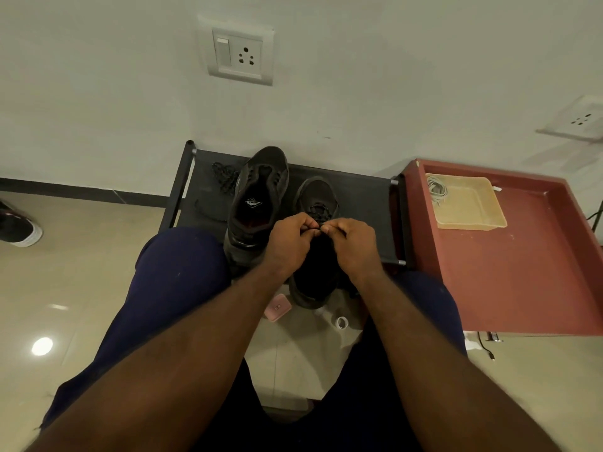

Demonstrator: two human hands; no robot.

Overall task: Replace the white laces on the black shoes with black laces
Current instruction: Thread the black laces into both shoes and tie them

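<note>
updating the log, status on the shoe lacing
Hands: left hand and right hand both pinching the black speckled lace on the right-side black sneaker. Other, left-side black sneaker unlaced, spare black lace beside it. Nothing blocking.

1. Both legs are clad in dark navy trousers point(176, 272) of plain, smooth cloth. The left trouser leg fills the picture toward 8 o'clock, and the right trouser leg point(434, 305) shows toward 4 o'clock.
2. A few tiny pale specks dot the left trouser leg near the knee.
3. The left forearm point(202, 347) and the right forearm point(424, 347) are bare from the wrist down to the lower edge of the picture.
4. The left hand point(290, 243) and the right hand point(354, 243) are bare as well.
5. At 6 o'clock, between the forearms, lies a patch of black cloth point(326, 435). It may be the hem of a dark top, but it is too dark to tell.
</note>
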